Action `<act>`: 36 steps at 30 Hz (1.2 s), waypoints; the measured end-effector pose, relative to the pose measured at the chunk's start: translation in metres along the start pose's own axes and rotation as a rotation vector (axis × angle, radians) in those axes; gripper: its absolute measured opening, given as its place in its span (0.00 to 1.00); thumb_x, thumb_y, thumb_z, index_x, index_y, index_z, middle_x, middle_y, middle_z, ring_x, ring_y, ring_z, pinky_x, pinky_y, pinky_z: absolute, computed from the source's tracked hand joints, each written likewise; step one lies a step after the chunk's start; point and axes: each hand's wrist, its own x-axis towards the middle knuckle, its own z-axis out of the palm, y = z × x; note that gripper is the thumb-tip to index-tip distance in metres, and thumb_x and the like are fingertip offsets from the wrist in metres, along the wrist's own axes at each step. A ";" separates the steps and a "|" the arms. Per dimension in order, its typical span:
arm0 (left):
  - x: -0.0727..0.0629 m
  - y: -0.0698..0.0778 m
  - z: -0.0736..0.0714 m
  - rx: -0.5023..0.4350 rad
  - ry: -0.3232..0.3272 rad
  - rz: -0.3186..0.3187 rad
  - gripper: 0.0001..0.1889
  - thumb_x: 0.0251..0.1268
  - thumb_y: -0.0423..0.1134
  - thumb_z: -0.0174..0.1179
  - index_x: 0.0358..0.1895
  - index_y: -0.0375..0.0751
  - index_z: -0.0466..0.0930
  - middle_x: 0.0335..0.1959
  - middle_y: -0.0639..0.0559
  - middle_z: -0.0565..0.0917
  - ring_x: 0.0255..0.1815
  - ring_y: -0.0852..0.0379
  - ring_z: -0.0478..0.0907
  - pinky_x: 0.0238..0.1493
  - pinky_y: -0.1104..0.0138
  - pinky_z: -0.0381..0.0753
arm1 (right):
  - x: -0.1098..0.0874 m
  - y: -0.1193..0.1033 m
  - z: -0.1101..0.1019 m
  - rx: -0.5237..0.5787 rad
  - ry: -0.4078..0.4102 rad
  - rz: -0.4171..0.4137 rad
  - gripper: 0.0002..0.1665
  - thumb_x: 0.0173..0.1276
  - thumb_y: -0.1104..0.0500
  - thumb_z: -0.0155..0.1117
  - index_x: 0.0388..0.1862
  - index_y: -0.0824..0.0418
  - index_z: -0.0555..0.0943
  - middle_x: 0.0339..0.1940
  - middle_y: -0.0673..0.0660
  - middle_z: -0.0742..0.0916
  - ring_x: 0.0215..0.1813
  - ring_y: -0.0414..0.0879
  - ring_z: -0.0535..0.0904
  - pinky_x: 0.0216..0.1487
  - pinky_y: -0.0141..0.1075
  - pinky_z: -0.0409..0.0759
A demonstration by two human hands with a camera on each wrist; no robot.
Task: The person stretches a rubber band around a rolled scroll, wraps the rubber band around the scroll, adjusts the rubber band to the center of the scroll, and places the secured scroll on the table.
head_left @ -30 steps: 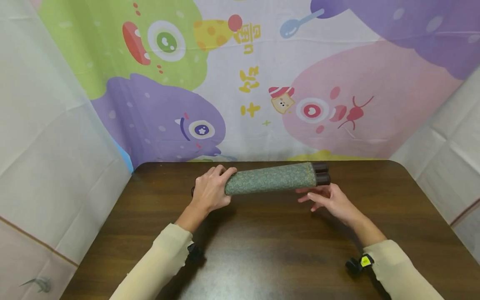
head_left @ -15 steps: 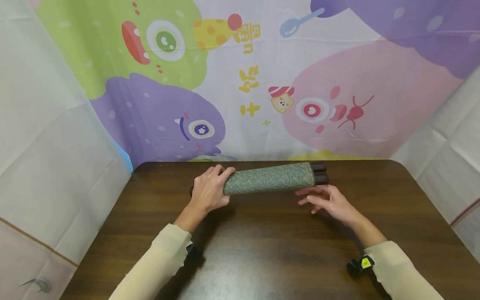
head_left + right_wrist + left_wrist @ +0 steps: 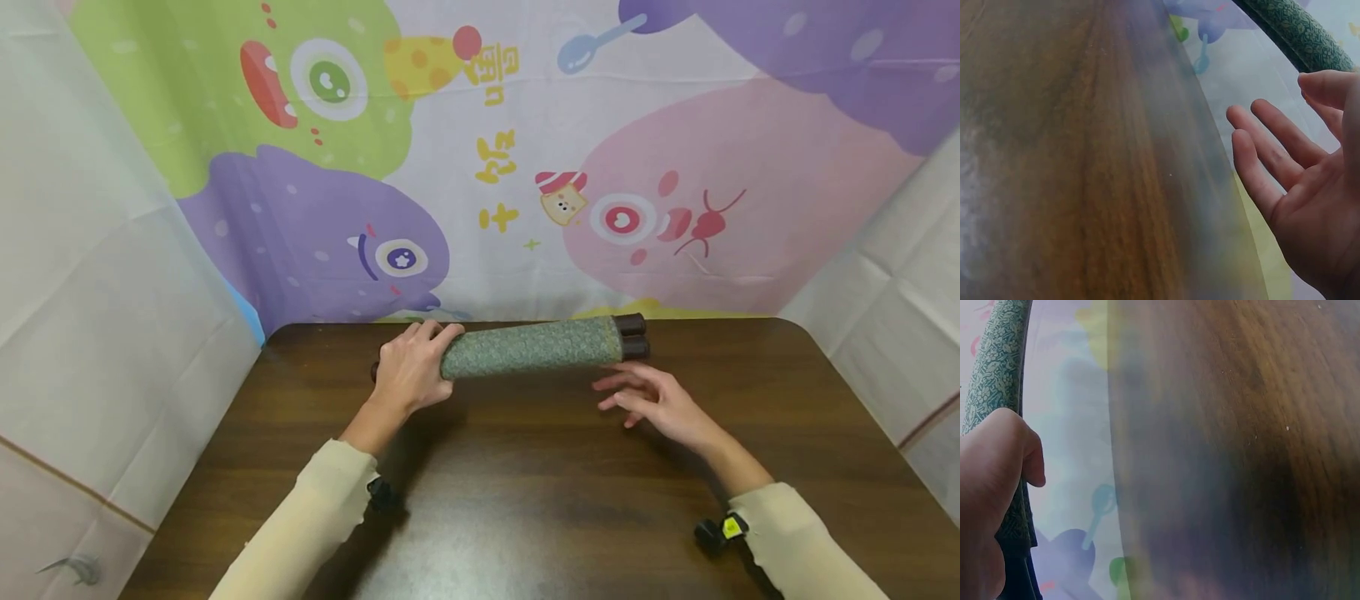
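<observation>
A rolled scroll (image 3: 536, 348) with a green patterned outside is held above the table, its right end slightly higher in the head view. Two dark brown rod ends (image 3: 634, 347) stick out on the right, side by side. My left hand (image 3: 412, 367) grips the scroll near its left end, where a dark tip shows past the hand. In the left wrist view the thumb (image 3: 1034, 459) wraps over the roll. My right hand (image 3: 660, 404) hovers just below the right end, fingers spread and relaxed, holding nothing. In the right wrist view its palm (image 3: 1316, 206) is apart from the scroll (image 3: 1297, 31).
A dark wooden table (image 3: 510, 500) lies under both hands. Behind it hangs a white curtain (image 3: 517, 275) with cartoon figures, close to the far edge. Pale cloth walls (image 3: 97, 292) stand at both sides.
My left hand has lifted the scroll a little and shifted it slightly left, so its right end stands farther above the right hand. The right hand has barely moved.
</observation>
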 end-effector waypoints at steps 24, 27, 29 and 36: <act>-0.003 -0.002 0.001 -0.016 -0.046 -0.047 0.37 0.45 0.42 0.79 0.67 0.55 0.85 0.55 0.47 0.91 0.52 0.42 0.89 0.34 0.44 0.91 | 0.000 0.001 0.011 -0.165 0.073 -0.025 0.24 0.81 0.74 0.62 0.73 0.78 0.78 0.58 0.31 0.92 0.54 0.34 0.94 0.33 0.44 0.93; -0.002 -0.004 0.000 -0.016 -0.037 -0.050 0.37 0.45 0.43 0.79 0.67 0.55 0.85 0.55 0.47 0.91 0.52 0.42 0.89 0.34 0.44 0.91 | -0.001 0.001 0.014 -0.223 0.097 -0.048 0.26 0.79 0.75 0.63 0.74 0.74 0.79 0.62 0.51 0.94 0.56 0.34 0.93 0.35 0.44 0.93; -0.002 -0.005 -0.001 -0.016 -0.035 -0.051 0.37 0.45 0.43 0.79 0.67 0.55 0.85 0.55 0.47 0.91 0.52 0.42 0.89 0.34 0.44 0.91 | -0.002 0.001 0.017 -0.281 0.112 -0.072 0.28 0.77 0.76 0.65 0.74 0.71 0.80 0.64 0.65 0.92 0.58 0.34 0.92 0.38 0.41 0.93; 0.000 -0.007 -0.003 -0.026 -0.042 -0.056 0.38 0.44 0.42 0.79 0.68 0.56 0.85 0.56 0.47 0.91 0.52 0.42 0.89 0.33 0.43 0.90 | -0.004 -0.002 0.023 -0.435 0.152 -0.169 0.33 0.71 0.77 0.70 0.74 0.66 0.82 0.67 0.68 0.88 0.64 0.33 0.87 0.37 0.32 0.88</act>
